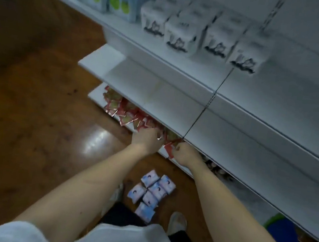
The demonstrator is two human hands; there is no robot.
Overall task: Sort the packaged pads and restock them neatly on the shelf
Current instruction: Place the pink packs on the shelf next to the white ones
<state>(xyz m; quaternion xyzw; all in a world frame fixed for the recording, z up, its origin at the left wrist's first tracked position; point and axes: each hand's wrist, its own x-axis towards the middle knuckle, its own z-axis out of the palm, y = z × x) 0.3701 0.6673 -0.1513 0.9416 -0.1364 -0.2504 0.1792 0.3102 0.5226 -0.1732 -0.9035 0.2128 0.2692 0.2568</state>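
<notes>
Several red pad packets (119,107) lie in a loose heap on the lowest shelf (95,95), partly hidden under the shelf above. My left hand (146,139) reaches into the right end of the heap with its fingers curled round some packets. My right hand (183,154) pinches a red packet (168,148) just in front of the shelf edge. Several pale blue-and-pink pad packs (152,193) lie in a cluster on the floor between my feet.
The middle shelf (158,92) is bare and juts over the lowest one. White packs with dark prints (180,36) and blue-green boxes (117,1) stand on the top shelf. A blue-and-green object (283,236) sits at the lower right. Brown wooden floor (32,124) spreads to the left.
</notes>
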